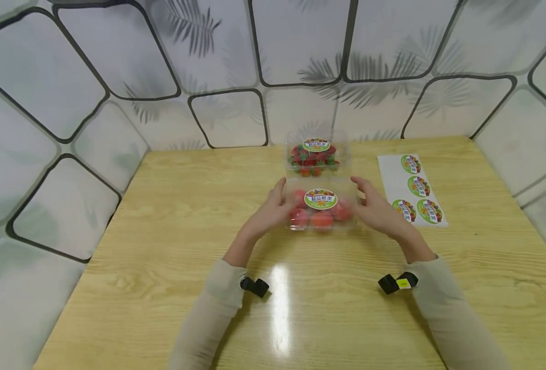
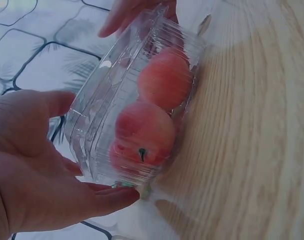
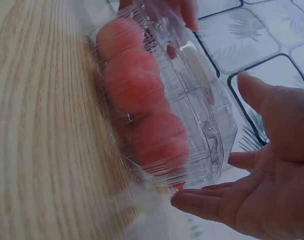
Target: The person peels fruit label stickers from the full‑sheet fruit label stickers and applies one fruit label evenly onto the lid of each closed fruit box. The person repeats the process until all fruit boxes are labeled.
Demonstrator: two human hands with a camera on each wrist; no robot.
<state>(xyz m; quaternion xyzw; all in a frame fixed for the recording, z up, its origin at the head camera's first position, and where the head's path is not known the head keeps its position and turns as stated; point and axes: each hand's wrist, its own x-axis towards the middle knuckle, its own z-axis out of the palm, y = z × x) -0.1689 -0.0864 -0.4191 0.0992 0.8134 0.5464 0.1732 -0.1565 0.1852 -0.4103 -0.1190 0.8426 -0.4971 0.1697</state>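
A clear plastic clamshell box [image 1: 296, 224] of round pinkish-red fruits stands on the table, an oval fruit label [image 1: 321, 199] on its lid. My left hand [image 1: 273, 206] is at the box's left end, fingers extended along it and thumb at the lid corner. At the opposite end is my right hand [image 1: 378, 208]; its straight fingertips reach the lower end and its thumb stands off the lid. Round fruits [image 2: 144, 135] show through the ribbed side in the left wrist view, and more fruits [image 3: 134, 82] in the right wrist view.
Just behind stands a second clear box [image 1: 342, 149] with strawberries [image 1: 312, 163] and a matching label [image 1: 316, 145]. A white sticker sheet [image 1: 390, 174] with several round labels lies to the right on the wooden table [image 1: 185, 216]. A patterned backdrop [image 1: 226, 121] rises behind the table.
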